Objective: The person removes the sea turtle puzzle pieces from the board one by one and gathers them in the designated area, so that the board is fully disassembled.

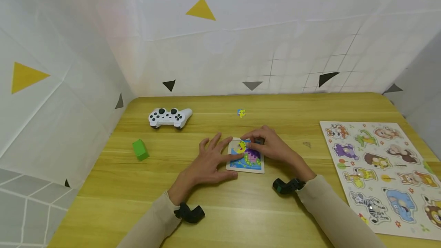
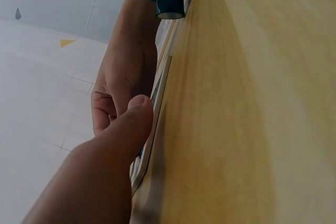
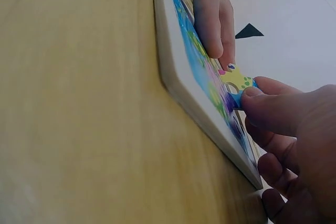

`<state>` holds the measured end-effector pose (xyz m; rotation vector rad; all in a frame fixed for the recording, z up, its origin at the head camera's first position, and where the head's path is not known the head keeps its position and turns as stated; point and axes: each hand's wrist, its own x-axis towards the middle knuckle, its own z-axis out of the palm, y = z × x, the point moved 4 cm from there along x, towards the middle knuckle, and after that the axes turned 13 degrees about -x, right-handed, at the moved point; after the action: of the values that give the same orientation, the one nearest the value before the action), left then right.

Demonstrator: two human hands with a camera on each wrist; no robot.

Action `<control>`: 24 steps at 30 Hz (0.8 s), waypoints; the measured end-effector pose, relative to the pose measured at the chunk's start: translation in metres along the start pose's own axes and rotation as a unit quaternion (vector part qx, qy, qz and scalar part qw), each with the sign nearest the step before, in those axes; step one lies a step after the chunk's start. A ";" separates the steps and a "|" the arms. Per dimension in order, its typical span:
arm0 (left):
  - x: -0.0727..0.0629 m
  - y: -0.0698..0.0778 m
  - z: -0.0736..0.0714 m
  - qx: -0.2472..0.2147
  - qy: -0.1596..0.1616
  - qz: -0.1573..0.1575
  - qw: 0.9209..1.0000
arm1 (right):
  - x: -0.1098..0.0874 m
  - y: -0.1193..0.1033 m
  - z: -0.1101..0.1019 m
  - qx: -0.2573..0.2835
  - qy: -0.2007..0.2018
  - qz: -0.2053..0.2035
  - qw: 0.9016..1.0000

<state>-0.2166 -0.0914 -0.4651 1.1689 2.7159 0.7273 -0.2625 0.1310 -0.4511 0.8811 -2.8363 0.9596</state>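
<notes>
A small framed jigsaw puzzle (image 1: 246,169) with a blue, purple and green picture lies on the table between the hands. My right hand (image 1: 273,145) pinches a yellow and blue jigsaw piece (image 3: 237,81) between thumb and forefinger. In the right wrist view the piece stands tilted over the picture at its far side. My left hand (image 1: 211,162) spreads its fingers along the puzzle's left side, with the forefinger reaching across the picture and the thumb by the near edge. Beyond the frame, a loose yellow and blue piece (image 1: 241,113) lies on the table.
A white game controller (image 1: 169,118) sits at the back left, with a green block (image 1: 140,150) nearer. On the right lies a large animal peg board (image 1: 382,171). A patterned white sheet (image 1: 220,60) hangs behind the wooden table (image 1: 227,217).
</notes>
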 end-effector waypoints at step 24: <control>0.001 0.000 -0.001 0.007 0.000 -0.018 1.000 | 0.000 -0.002 0.002 -0.004 0.014 -0.013 1.000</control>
<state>-0.2173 -0.0910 -0.4643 1.1195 2.7390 0.7055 -0.2608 0.1281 -0.4517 0.8955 -2.7962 0.9487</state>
